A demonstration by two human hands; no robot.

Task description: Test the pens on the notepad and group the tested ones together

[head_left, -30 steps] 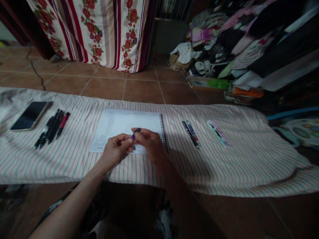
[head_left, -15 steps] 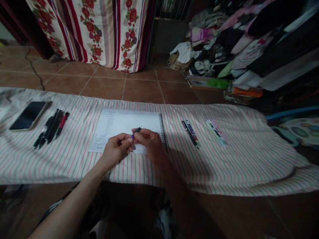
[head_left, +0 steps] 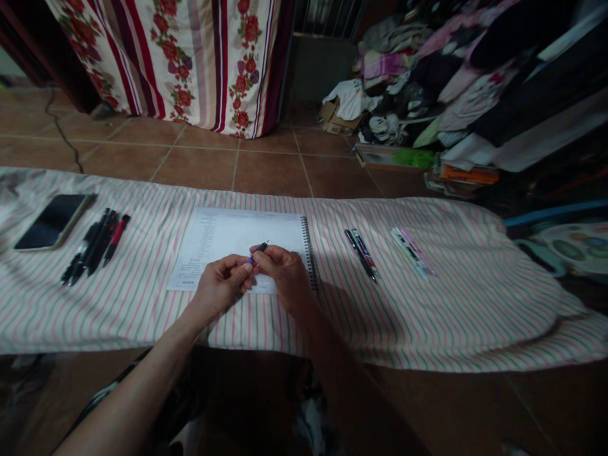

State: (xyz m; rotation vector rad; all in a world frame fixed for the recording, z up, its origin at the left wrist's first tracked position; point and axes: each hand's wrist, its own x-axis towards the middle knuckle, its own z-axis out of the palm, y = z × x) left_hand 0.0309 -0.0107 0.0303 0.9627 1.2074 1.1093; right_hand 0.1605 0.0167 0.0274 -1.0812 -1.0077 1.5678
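Observation:
Over a spiral notebook, my two hands meet around one small pen with a dark tip end and a purple part. My left hand pinches the purple part between thumb and fingers. The dark end is gripped by my right hand, its pointed tip sticking out up and to the right. Fingers hide much of the pen, so I cannot see its full length. The notebook lies flat with its coil on the right, and its page carries print along the left side.
On the striped cloth, a phone and several dark pens, one red, lie at left. Right of the notebook are dark pens and pale pens. Clothes and a cardboard box are piled beyond.
The view has shifted very slightly. Both hands keep nearly the same hold on the pen, with no clear movement of other objects.

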